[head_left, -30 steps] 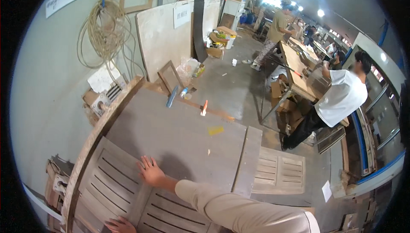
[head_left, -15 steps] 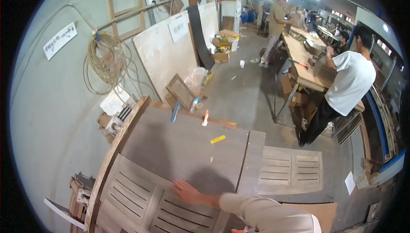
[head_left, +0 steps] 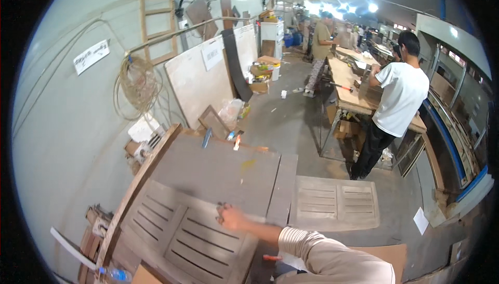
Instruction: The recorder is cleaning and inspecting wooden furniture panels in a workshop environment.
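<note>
My right arm, in a pale striped sleeve, enters from the lower right. My right hand [head_left: 231, 217] rests at the far edge of a slatted wooden panel [head_left: 179, 227], its fingers bent and apart, their tips dark and slightly blurred. I see nothing held in it. The panel has two sections of dark slots and lies on a large brown-grey worktop [head_left: 228, 156]. My left hand is outside the picture. An orange-red object [head_left: 271, 257] shows beside my sleeve; its kind is unclear.
A second slatted panel [head_left: 338, 203] lies right of the worktop. A raised wooden rail [head_left: 138, 193] borders its left side. A person in a white shirt [head_left: 400, 97] stands at a wooden bench [head_left: 345, 78]. A clear bottle [head_left: 118, 274] is at lower left.
My right hand has shifted rightward along the panel's far edge, and its flat fingers are now bent. The view has swung slightly right. The bottle has come into view.
</note>
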### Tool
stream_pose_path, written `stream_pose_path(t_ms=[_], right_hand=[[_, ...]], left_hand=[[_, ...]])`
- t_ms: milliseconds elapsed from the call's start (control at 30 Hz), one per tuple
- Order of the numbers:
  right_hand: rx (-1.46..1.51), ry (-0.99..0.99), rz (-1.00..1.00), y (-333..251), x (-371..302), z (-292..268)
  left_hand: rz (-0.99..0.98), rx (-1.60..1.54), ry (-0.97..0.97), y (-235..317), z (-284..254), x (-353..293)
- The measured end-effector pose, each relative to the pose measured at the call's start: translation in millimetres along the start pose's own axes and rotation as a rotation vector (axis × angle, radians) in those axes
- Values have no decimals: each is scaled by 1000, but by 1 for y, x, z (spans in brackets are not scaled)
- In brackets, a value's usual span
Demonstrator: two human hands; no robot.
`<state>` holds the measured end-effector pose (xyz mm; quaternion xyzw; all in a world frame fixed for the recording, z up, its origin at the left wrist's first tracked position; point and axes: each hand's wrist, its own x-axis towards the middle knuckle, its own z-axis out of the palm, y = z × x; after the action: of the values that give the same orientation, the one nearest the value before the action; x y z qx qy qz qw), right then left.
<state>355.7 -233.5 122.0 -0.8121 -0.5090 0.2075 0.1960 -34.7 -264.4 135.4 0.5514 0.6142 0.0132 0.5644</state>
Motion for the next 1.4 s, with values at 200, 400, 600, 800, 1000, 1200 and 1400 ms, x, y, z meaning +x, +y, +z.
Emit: stream_pose_path(t_ms=[200, 400, 600, 800, 1000, 1200, 1400], right_hand=[[95, -72, 90, -26, -81, 14], [426, -166, 55, -26, -162, 95], [505, -114, 6, -35, -198, 122], [670, -52, 49, -63, -215, 17], [1099, -72, -166, -122, -210, -85], [1081, -156, -71, -122, -215, -130], [851, -43, 142, -114, -206, -132]], left_hand=[[437, -1044, 360, 18, -44, -60], [818, -319, 526, 16, -87, -63], [644, 143, 479, 133, -40, -161], [1142, 53, 486, 171, 39, -146], [1122, -426, 264, 158, 60, -119], [596, -431, 453, 13, 116, 9], [-17, -541, -167, -89, 158, 67]])
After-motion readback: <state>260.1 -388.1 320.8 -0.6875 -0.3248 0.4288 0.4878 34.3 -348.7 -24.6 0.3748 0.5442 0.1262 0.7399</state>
